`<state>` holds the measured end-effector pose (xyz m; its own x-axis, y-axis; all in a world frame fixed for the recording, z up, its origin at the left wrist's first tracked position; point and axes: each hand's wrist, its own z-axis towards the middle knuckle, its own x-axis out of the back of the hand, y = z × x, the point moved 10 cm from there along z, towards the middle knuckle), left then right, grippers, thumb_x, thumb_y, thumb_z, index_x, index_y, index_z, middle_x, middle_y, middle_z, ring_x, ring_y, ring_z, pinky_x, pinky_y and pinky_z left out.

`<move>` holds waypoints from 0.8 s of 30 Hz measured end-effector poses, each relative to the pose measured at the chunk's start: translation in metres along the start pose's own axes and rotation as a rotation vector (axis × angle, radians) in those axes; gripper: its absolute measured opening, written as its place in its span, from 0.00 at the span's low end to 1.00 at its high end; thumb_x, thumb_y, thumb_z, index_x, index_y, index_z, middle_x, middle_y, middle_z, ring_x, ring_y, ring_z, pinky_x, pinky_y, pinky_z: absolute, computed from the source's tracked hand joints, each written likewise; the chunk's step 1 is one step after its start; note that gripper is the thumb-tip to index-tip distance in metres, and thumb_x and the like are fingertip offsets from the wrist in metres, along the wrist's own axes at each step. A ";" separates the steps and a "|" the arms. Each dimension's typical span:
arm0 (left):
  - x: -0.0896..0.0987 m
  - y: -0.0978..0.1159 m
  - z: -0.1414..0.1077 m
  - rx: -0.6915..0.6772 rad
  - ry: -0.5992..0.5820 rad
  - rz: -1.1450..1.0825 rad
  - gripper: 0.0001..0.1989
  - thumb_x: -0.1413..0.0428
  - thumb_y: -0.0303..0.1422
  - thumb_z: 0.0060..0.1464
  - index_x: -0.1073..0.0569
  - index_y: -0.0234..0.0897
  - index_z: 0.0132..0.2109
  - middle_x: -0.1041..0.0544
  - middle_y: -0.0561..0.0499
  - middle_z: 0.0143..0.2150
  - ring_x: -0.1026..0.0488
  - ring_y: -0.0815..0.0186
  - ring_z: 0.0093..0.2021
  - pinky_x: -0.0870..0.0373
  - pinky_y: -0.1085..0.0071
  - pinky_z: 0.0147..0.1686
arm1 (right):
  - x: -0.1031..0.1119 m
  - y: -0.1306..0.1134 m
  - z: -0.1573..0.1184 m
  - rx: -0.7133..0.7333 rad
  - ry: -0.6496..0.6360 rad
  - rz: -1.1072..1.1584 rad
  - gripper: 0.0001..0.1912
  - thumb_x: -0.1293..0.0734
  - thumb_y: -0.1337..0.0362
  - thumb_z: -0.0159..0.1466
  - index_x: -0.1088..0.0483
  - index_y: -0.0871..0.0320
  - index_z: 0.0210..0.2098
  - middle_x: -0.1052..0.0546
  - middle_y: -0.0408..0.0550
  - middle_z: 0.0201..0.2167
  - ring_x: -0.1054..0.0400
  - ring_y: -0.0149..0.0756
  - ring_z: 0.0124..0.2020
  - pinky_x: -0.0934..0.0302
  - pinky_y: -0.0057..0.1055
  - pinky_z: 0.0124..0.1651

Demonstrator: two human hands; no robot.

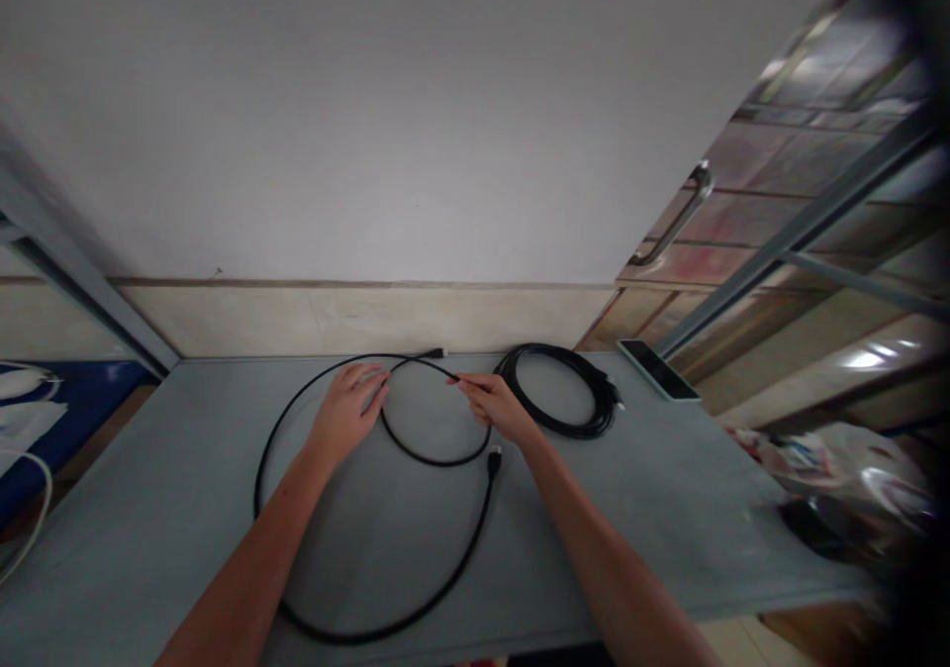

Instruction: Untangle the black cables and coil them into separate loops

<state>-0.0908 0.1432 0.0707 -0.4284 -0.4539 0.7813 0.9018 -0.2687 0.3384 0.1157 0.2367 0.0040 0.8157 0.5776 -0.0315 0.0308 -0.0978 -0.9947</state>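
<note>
A long black cable lies in loose loops on the grey table. One plug, wide and metal-tipped, rests below my right hand; the other plug is near the table's back edge. My right hand pinches the cable between thumb and forefinger where the large loop meets the smaller one. On the left, my left hand has its thumb and fingertips closed about the smaller loop's left side, palm down. Just right of my right hand sits a second black cable, wound into a neat coil.
At the table's back right corner lies a phone with a pale green edge. A pale wall stands behind, and metal posts rise at the sides. A blue surface with a white cord is at far left. Blurred items are at right.
</note>
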 end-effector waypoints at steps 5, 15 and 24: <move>0.019 -0.019 0.002 0.090 0.062 0.114 0.21 0.50 0.41 0.62 0.29 0.43 0.59 0.29 0.43 0.60 0.39 0.50 0.63 0.45 0.50 0.62 | -0.017 0.006 -0.012 -0.137 -0.219 0.066 0.21 0.30 0.52 0.58 0.24 0.62 0.43 0.55 0.30 0.16 0.64 0.21 0.16 0.66 0.22 0.16; 0.007 -0.063 -0.002 0.229 -0.137 0.038 0.18 0.54 0.43 0.63 0.21 0.43 0.44 0.19 0.46 0.43 0.23 0.58 0.43 0.32 0.66 0.44 | 0.051 -0.008 0.000 -0.013 0.132 -0.055 0.21 0.26 0.53 0.51 0.24 0.64 0.35 0.47 0.32 0.14 0.58 0.21 0.15 0.63 0.23 0.17; 0.049 -0.092 -0.009 0.390 0.031 0.028 0.17 0.50 0.43 0.60 0.20 0.41 0.41 0.19 0.45 0.40 0.24 0.57 0.40 0.32 0.66 0.39 | 0.115 -0.030 -0.014 0.150 0.403 -0.119 0.20 0.25 0.51 0.50 0.28 0.62 0.26 0.42 0.35 0.13 0.53 0.22 0.14 0.61 0.24 0.16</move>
<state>-0.1954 0.1380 0.0724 -0.3997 -0.4839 0.7785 0.8641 0.0847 0.4962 0.2168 0.2947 0.0321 0.9724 0.2132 0.0947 0.0779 0.0859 -0.9933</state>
